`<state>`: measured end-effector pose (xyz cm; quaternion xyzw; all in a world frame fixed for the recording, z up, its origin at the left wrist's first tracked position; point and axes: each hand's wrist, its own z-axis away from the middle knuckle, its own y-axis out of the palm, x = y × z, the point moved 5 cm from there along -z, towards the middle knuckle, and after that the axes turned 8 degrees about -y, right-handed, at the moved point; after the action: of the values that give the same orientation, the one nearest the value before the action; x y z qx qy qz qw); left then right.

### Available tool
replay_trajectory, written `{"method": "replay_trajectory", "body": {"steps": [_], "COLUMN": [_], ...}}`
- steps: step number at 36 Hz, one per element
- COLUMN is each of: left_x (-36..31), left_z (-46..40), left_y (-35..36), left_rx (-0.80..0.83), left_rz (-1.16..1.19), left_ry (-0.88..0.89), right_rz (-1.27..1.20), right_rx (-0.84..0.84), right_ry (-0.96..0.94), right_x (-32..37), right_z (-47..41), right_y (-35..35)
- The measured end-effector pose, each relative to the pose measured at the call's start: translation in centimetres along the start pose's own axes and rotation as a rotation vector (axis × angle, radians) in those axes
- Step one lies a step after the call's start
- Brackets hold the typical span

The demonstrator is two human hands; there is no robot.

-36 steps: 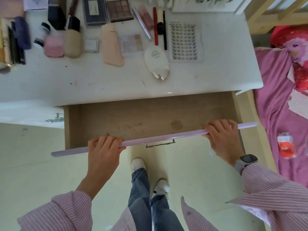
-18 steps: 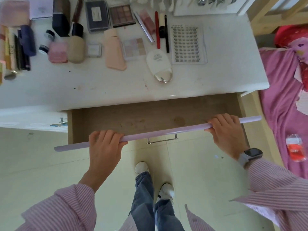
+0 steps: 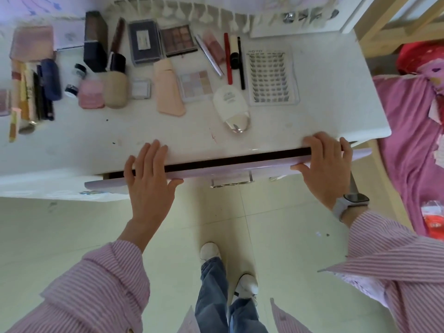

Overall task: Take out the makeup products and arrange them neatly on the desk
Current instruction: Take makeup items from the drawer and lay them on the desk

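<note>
The drawer shows only a dark slit, its inside hidden under the surface. The products at the left edge are cut off and blurred. Print on the white tube is too small to read.

Both hands, the left hand and right hand, are pressing flat on the lilac drawer front mid-frame; makeup products are lying across the white desk above.
</note>
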<state>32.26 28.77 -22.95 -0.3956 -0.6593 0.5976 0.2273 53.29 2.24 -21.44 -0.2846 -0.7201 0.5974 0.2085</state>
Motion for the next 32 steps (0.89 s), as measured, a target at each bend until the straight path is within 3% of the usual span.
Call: {"method": "replay_trajectory", "body": {"steps": [6, 14, 19, 24, 28, 32], "left_x": [0.4, -0.2, -0.5, -1.4, -1.5, -1.1], "left_z": [-0.3, -1.5, -1.8, -1.6, 0.2, 4.6], "left_y": [0.5, 0.8, 0.9, -1.0, -4.6, -11.1], "left_rx": [-0.064, -0.113, -0.004, 0.229, 0.361, 0.286], "left_rz": [-0.060, -0.050, -0.057, -0.010, 0.133, 0.225], "left_ry": [0.048, -0.028, -0.054, -0.121, -0.247, -0.364], "right_rz": [0.014, 0.022, 0.021, -0.029, -0.119, -0.197], "right_rx": [0.080, -0.006, 0.056, 0.249, 0.279, 0.434], "right_ry": [-0.109, -0.134, -0.125, 0.006, 0.126, -0.112], "right_x": [-0.4, -0.4, -0.5, 0.7, 2.3, 6.9], "right_z": [-1.3, -2.5, -2.7, -3.0, -1.3, -0.8], "right_y": [0.7, 1.2, 0.6, -0.2, -2.3, -6.2]}}
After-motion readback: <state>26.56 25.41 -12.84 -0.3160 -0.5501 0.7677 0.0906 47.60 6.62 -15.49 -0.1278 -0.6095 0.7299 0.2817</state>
